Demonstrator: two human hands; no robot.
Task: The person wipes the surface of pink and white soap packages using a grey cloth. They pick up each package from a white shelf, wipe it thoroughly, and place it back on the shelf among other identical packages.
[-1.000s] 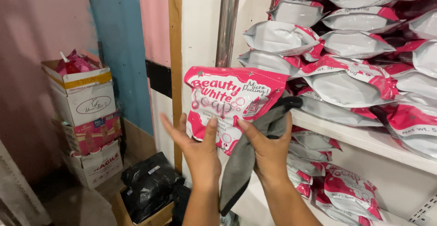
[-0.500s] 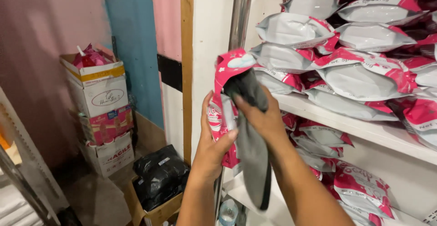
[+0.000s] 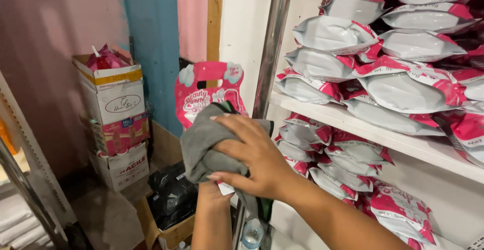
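Now, right hand (image 3: pixel 252 154) pressing soft grey cloth (image 3: pixel 201 144), glossy pink pouch (image 3: pixel 206 86) behind

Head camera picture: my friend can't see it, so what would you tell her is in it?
A right hand presses a grey cloth against a pink and white pouch, held from below by the left hand. On the right, white shelves hold stacks of similar pouches; on the left stand stacked cardboard boxes.

Stacked pink-and-silver pouches (image 3: pixel 403 73) fill the white shelf (image 3: pixel 403 139) at three o'clock. Cardboard boxes (image 3: pixel 115 114) pile at nine o'clock; below, seemingly a black bag (image 3: pixel 174 189).
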